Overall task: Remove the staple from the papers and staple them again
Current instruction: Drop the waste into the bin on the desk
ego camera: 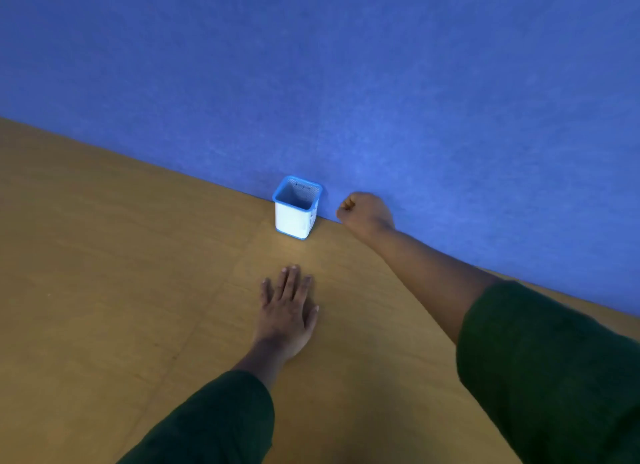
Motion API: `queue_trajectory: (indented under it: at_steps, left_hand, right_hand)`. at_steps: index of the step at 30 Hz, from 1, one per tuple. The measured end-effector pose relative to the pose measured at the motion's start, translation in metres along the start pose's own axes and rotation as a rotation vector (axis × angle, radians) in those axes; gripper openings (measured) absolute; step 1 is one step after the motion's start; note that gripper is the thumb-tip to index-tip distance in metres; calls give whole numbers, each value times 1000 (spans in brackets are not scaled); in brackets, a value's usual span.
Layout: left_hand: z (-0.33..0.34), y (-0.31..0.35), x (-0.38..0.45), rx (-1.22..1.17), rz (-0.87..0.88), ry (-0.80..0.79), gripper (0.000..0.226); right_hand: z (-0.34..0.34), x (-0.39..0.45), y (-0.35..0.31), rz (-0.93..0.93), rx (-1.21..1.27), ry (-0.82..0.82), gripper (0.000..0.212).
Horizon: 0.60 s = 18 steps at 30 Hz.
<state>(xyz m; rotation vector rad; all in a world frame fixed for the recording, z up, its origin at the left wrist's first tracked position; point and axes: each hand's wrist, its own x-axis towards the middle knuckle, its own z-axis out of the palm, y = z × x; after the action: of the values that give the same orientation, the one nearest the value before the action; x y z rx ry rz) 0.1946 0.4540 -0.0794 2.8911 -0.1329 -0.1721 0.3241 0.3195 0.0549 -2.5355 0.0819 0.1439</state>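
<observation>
My left hand (288, 308) lies flat, palm down, on the wooden table (104, 256) with its fingers spread slightly and nothing under it that I can see. My right hand (363, 211) is stretched forward, curled into a fist beside the blue partition, just right of a small blue-and-white square mesh holder (296, 209). I cannot see anything inside the fist. No papers, staple or stapler show in this view.
A blue felt partition (381, 83) runs along the table's far edge, with the holder standing against it. A seam in the tabletop (221, 280) runs diagonally past my left hand. Dark green sleeves cover both forearms.
</observation>
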Motion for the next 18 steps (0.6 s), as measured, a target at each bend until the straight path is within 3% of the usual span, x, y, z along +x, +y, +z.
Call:
queue_trajectory:
  at_steps: [6, 10, 14, 18]
  left_hand:
    - [-2, 8, -13, -14, -34, 64, 80]
    - [-1, 23, -31, -6, -41, 42, 82]
    - [5, 60, -45, 13, 6, 37, 80]
    - [14, 108, -62, 24, 43, -12, 95]
  right_hand:
    - [-20, -78, 85, 66, -73, 45, 13]
    - [-34, -124, 148, 228, -49, 67, 30]
    - [-48, -159, 196, 352, 43, 113, 18]
    - [-65, -185, 230, 378, 111, 136, 14]
